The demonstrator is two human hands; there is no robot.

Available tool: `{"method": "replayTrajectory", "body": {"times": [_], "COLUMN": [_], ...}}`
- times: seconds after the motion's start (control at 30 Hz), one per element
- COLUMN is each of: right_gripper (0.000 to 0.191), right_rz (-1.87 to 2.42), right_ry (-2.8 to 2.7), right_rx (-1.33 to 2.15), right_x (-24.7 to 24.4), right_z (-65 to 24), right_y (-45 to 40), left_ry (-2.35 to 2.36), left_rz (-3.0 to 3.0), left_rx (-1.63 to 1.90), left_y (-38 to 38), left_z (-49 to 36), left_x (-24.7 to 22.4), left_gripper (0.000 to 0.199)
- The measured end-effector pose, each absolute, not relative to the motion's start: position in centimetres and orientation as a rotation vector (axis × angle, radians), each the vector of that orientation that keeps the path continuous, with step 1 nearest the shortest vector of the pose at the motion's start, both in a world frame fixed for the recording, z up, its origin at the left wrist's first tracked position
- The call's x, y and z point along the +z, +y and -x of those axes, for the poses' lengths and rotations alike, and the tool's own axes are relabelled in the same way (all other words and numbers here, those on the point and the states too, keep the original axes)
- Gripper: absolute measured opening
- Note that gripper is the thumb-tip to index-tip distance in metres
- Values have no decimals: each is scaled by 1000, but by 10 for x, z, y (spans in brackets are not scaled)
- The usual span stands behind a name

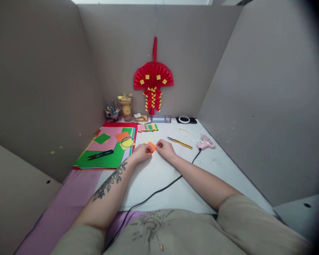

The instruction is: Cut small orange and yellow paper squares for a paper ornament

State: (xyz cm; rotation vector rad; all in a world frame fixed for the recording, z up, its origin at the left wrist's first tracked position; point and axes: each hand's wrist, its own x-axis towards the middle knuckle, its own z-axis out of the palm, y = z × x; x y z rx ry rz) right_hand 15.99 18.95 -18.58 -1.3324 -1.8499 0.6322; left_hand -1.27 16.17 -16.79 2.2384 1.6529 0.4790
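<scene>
Between my two hands is a small piece of orange paper [151, 146], lying at the white table surface. My left hand [143, 152] grips its left side, fingers curled in, with an orange bit showing at the fingertips. On the paper's right edge, my right hand [165, 148] pinches with bent fingers. Just beyond lies a row of small rolled paper tubes [147, 127] in pink, green and yellow. A yellow craft knife [180, 143] rests to the right of my right hand.
Stacked coloured paper [87, 163] with thread snips [100, 154] and a tape ring [127, 137] lies left. A pink glue gun [206, 142] sits right, its black cable [159, 190] crossing the table under my right arm. A red paper fan ornament [153, 76] hangs on the back panel.
</scene>
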Motion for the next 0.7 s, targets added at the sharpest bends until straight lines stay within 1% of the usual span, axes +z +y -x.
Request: {"method": "replayTrajectory", "body": {"times": [0.57, 0.7], "right_gripper": [12, 15], "right_rz": [1313, 1297], "right_ry": [-1925, -1976], "right_rx": [577, 502], "right_x": [-191, -190], "right_z": [-159, -160], "right_y": [191, 193], "left_ry": [1685, 1700], "left_rz": [-2216, -2205], "left_rx": [461, 448], "left_y": [159, 158], "left_z": [10, 10], "left_x": [-165, -163], "left_gripper": [21, 21]}}
